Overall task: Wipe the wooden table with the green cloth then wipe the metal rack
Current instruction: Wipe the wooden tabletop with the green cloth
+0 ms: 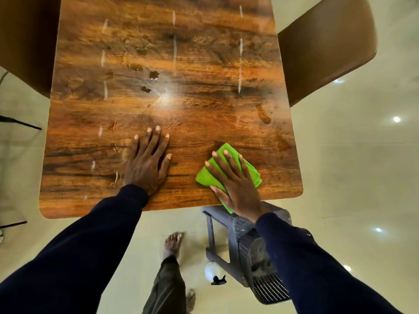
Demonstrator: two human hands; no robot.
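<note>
Right hand (pixel 235 184): fingers spread flat, it presses the cloth (pixel 205 179) on the table (pixel 181 53), near the front right corner.
Left hand (pixel 147 162): flat and spread, it rests on bare wood.
Advice: sweep toward the wet spots (pixel 154 74) with overlapping strokes.

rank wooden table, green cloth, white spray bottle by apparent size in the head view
1. wooden table
2. green cloth, partly under the right hand
3. white spray bottle, though farther off on the floor
</note>
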